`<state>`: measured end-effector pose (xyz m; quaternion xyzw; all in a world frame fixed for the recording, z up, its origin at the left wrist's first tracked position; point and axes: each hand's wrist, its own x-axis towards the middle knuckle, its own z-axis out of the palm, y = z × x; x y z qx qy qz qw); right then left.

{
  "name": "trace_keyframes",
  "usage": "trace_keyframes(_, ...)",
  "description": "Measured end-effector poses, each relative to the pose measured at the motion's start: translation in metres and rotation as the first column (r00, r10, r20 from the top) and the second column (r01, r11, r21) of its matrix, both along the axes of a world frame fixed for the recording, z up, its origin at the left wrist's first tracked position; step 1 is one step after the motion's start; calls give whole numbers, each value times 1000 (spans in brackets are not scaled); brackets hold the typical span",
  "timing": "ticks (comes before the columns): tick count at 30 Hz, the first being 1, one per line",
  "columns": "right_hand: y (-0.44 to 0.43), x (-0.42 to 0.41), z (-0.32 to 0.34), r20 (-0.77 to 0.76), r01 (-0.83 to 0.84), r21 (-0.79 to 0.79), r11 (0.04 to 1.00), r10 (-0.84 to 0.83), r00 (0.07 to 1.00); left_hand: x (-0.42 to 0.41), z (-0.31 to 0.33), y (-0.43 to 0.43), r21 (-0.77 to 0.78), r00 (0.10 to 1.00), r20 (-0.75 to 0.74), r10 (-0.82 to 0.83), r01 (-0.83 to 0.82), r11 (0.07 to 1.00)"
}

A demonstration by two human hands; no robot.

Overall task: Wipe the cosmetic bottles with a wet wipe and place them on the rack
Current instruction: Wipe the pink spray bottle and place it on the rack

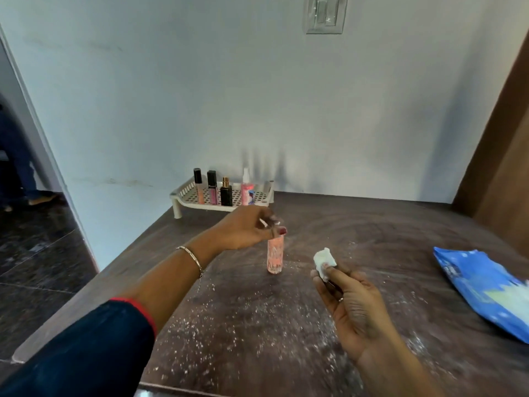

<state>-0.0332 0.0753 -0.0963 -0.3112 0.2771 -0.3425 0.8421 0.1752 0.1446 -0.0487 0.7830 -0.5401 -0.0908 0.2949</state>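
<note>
The left hand (pixel 246 227) has its fingers (pixel 282 231) curled, pinching the top of the pink spray bottle (pixel 275 255), which stands upright on the tabletop (pixel 372 230) directly beneath them. The right hand (pixel 352 308) pinches a crumpled wet wipe (pixel 325 259) at its fingertips, near the bottle.

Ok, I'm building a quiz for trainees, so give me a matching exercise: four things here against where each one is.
Things: 1 pink bottle; 2 wet wipe; 3 blue wipe pack; 4 black perfume bottle.
Places: A pinched in the right hand; B standing on the rack; C upright on the table, left hand at its top; D lying near the right edge.
Pairs: 1-C; 2-A; 3-D; 4-B.
</note>
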Motion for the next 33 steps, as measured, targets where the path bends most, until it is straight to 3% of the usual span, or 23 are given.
trace_keyframes(7,3,-26,-8,-6,-17,-13,1000,16,1000,-14,-8,-3,-135,988,-112,106,-121,984)
trace_keyframes(10,-4,-24,-11,-17,19,-35,999,-20,1000,-19,-8,-1,-254,949,-297,106,-186,949)
trace_keyframes(13,-15,-11,-10,-74,42,-201,979,-58,996,-24,-10,1,-326,894,-446,37,-200,924)
trace_keyframes(16,-27,11,-8,-170,5,-453,891,-92,981,-31,-14,-2,-331,849,-529,-19,-185,925)
trace_keyframes(19,-36,34,-5,-272,-40,-726,686,-233,934,-35,-16,-7,-321,844,-536,-28,-174,931)
trace_keyframes(23,-39,47,-8,-232,-172,-970,173,-435,870,-37,-16,-11,-305,830,-558,-19,-183,935)
trace_keyframes(25,-38,47,-13,-179,-220,-975,-39,-451,874,-37,-16,-13,-276,820,-573,6,-200,940)
trace_keyframes(28,-38,44,-16,-111,-260,-928,-266,-469,876,-40,-15,-16,-253,794,-607,34,-234,939)
trace_keyframes(33,-41,41,-11,-43,-305,-805,-510,-461,886,-46,-14,-26,-246,789,-607,94,-299,922)
